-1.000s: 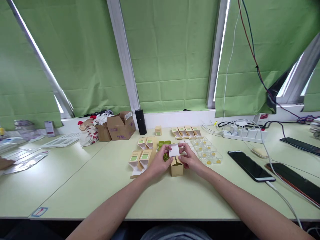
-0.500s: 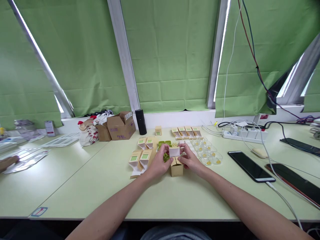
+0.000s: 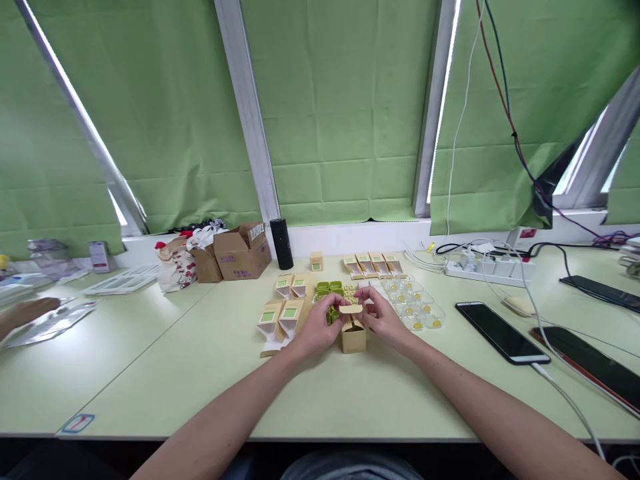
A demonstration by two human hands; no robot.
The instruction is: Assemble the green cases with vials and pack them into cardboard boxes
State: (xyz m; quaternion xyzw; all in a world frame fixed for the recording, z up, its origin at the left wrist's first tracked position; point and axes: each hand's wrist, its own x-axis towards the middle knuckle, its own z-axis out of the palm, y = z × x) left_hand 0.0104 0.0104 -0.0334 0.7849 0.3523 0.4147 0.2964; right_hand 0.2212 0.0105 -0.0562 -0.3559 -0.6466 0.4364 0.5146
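A small brown cardboard box [image 3: 354, 341] stands on the table in front of me, its top partly open with a dark gap showing. My left hand [image 3: 319, 325] closes its fingers on the left side of the lid flap, and my right hand [image 3: 384, 319] pinches the right side. The flap [image 3: 351, 309] is bent over between them above the opening. Just behind my hands are green square cups [image 3: 329, 287] and small yellowish pieces [image 3: 349, 291], partly covered by my fingers. What lies inside the box is hidden.
Open cardboard boxes with green labels [image 3: 290, 313] stand left of my hands, and more [image 3: 375, 265] behind. Clear plastic cups [image 3: 417, 310] sit to the right, near a phone [image 3: 503, 332] and power strip [image 3: 493, 268]. Another person's hand [image 3: 33, 313] reaches in at far left.
The lid flap has tilted from upright, white inside showing, to folded over with its brown edge toward me. At far left, the other person's hand has moved rightward.
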